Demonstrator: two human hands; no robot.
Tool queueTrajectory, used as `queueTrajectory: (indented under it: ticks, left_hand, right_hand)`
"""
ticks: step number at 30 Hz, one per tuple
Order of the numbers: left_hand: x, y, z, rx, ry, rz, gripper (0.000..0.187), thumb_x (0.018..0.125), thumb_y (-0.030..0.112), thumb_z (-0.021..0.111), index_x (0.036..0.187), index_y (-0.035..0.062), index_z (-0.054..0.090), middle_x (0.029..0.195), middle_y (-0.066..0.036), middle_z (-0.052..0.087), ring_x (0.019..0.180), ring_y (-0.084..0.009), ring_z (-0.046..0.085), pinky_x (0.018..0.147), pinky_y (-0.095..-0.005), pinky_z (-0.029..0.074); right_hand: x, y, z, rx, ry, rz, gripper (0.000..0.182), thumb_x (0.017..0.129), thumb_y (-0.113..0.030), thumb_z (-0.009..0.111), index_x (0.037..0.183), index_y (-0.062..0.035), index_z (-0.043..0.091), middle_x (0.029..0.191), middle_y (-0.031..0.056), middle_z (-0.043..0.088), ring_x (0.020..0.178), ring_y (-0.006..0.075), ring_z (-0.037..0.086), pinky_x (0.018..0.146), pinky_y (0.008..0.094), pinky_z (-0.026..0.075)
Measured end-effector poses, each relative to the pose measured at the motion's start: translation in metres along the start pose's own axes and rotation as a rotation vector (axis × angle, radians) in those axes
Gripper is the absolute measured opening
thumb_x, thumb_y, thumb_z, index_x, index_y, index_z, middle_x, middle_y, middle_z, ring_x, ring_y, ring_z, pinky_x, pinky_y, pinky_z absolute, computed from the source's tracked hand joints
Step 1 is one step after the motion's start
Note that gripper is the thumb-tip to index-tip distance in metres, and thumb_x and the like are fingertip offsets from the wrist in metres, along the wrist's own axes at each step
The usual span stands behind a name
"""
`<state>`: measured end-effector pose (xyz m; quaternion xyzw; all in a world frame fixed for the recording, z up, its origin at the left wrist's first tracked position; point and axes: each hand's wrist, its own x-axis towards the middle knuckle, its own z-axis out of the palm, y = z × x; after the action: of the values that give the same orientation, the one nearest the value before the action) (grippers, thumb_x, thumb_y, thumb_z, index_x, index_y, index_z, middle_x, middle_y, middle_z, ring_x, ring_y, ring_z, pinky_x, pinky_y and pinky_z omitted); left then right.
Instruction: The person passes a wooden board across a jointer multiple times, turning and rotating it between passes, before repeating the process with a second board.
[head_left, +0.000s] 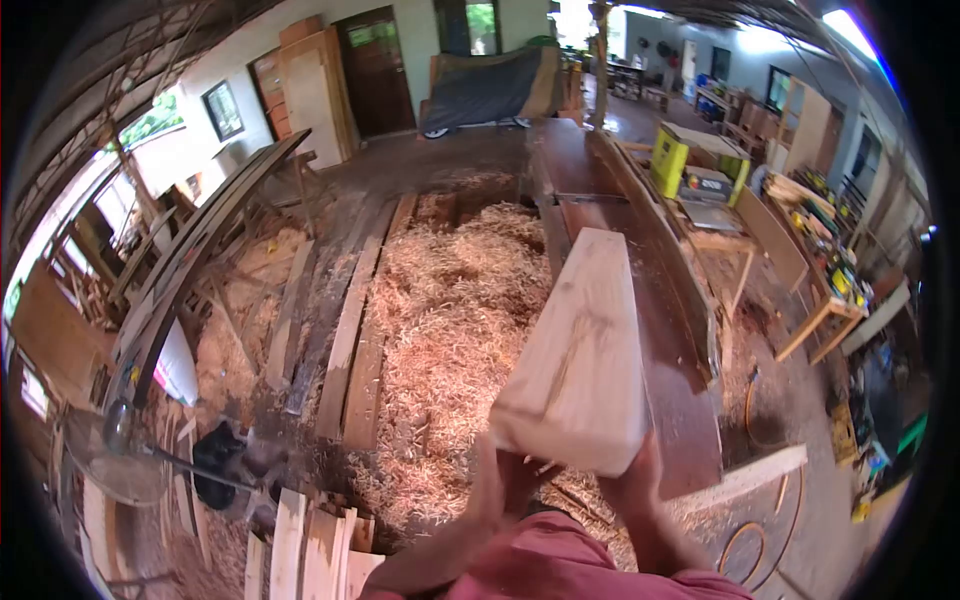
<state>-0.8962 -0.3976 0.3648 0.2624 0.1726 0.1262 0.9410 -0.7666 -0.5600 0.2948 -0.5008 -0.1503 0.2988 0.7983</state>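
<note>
A thick, pale wooden beam reaches away from my body, its near end between my two hands. My left hand is closed around the lower left edge of that end. On the opposite side, my right hand grips the lower right edge. The fingers of both hands are mostly hidden under the wood. Beyond and to the right of the beam lie dark reddish-brown boards, partly covered by it.
Wood shavings cover the floor ahead. Long planks lie left of them. A yellow-green planer machine stands on a wooden stand at the right. Cut boards are at the lower left, and a hose curls at the lower right.
</note>
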Motion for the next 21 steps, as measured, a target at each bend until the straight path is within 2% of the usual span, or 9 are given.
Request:
queueTrajectory:
  ticks: [1, 2, 4, 5, 7, 13, 18, 19, 21]
  left_hand:
    - [-0.003, -0.013, -0.013, 0.023, 0.045, 0.037, 0.082, 0.104, 0.071, 0.026, 0.16, 0.0114, 0.029, 0.157, -0.009, 0.045, 0.147, -0.0291, 0.041, 0.12, -0.0488, 0.04]
    - [-0.003, -0.031, -0.032, -0.049, 0.213, 0.026, 0.075, 0.107, 0.064, 0.033, 0.158, 0.0098, 0.032, 0.155, -0.012, 0.047, 0.143, -0.0295, 0.046, 0.119, -0.0494, 0.041]
    - [0.025, -0.077, -0.126, -0.211, 0.326, -0.026, 0.05, 0.104, 0.037, 0.058, 0.143, 0.0057, 0.05, 0.128, -0.015, 0.065, 0.113, -0.0307, 0.066, 0.099, -0.0467, 0.056]
    - [0.035, -0.089, -0.142, -0.184, 0.721, -0.022, 0.044, 0.096, 0.036, 0.073, 0.127, 0.0055, 0.064, 0.11, -0.012, 0.071, 0.097, -0.027, 0.069, 0.082, -0.0425, 0.059]
    - [0.05, -0.121, -0.211, -0.177, 0.849, 0.053, 0.043, 0.09, 0.04, 0.079, 0.117, 0.007, 0.071, 0.102, -0.01, 0.072, 0.092, -0.0226, 0.069, 0.074, -0.0385, 0.057]
    - [-0.045, -0.114, -0.246, 0.101, 1.06, 0.269, 0.042, 0.093, 0.038, 0.077, 0.121, 0.0074, 0.072, 0.107, -0.007, 0.074, 0.095, -0.0164, 0.07, 0.082, -0.0323, 0.055]
    - [-0.207, -0.09, -0.21, 0.133, 1.339, 0.208, 0.064, 0.089, 0.047, 0.078, 0.133, 0.0025, 0.067, 0.121, -0.013, 0.073, 0.107, -0.0208, 0.07, 0.096, -0.0352, 0.056]
    - [-0.212, -0.153, -0.276, -0.065, 1.272, 0.322, 0.063, 0.09, 0.048, 0.078, 0.132, 0.0026, 0.067, 0.12, -0.013, 0.073, 0.108, -0.0206, 0.07, 0.096, -0.0354, 0.055]
    - [-0.275, -0.162, -0.245, -0.093, 1.319, 0.34, 0.061, 0.092, 0.045, 0.077, 0.134, 0.0028, 0.065, 0.12, -0.012, 0.072, 0.112, -0.0196, 0.067, 0.098, -0.035, 0.054]
  right_hand:
    - [-0.001, 0.019, 0.0, 0.328, 0.109, 0.194, 0.081, 0.106, -0.066, 0.029, 0.154, -0.0013, 0.039, 0.15, 0.0177, 0.053, 0.135, 0.0336, 0.054, 0.112, 0.0511, 0.044]
    - [-0.005, 0.007, 0.026, 0.21, -0.052, 0.278, 0.087, 0.104, -0.072, 0.029, 0.155, -0.0022, 0.039, 0.154, 0.0173, 0.05, 0.138, 0.0347, 0.052, 0.113, 0.0503, 0.043]
    - [-0.005, 0.087, -0.008, 0.331, -0.112, 0.479, 0.082, 0.101, -0.067, 0.045, 0.151, -0.002, 0.044, 0.149, 0.0162, 0.054, 0.136, 0.0347, 0.053, 0.117, 0.05, 0.038]
    - [0.004, 0.103, -0.011, 0.283, -0.11, 0.57, 0.081, 0.101, -0.067, 0.045, 0.151, -0.0022, 0.045, 0.149, 0.0161, 0.055, 0.135, 0.0345, 0.054, 0.116, 0.0499, 0.039]
    - [0.034, 0.132, -0.02, 0.149, -0.132, 0.696, 0.08, 0.101, -0.066, 0.045, 0.15, -0.0027, 0.046, 0.148, 0.016, 0.056, 0.134, 0.0342, 0.055, 0.115, 0.0495, 0.04]
    - [0.165, 0.17, 0.014, -0.307, -0.337, 0.728, 0.076, 0.102, -0.065, 0.045, 0.148, -0.0039, 0.048, 0.144, 0.0156, 0.058, 0.13, 0.0332, 0.057, 0.111, 0.0486, 0.044]
    - [0.175, 0.233, 0.052, -0.51, -0.481, 0.807, 0.074, 0.102, -0.063, 0.045, 0.146, -0.005, 0.049, 0.142, 0.0152, 0.06, 0.126, 0.0323, 0.059, 0.107, 0.0477, 0.047]
    - [0.168, 0.249, 0.056, -0.544, -0.51, 0.838, 0.073, 0.102, -0.063, 0.045, 0.146, -0.0052, 0.05, 0.141, 0.0151, 0.06, 0.126, 0.0321, 0.06, 0.106, 0.0476, 0.048]
    - [0.147, 0.277, 0.069, -0.608, -0.559, 0.888, 0.072, 0.102, -0.063, 0.045, 0.145, -0.0057, 0.05, 0.14, 0.015, 0.061, 0.124, 0.0318, 0.061, 0.105, 0.0473, 0.049]
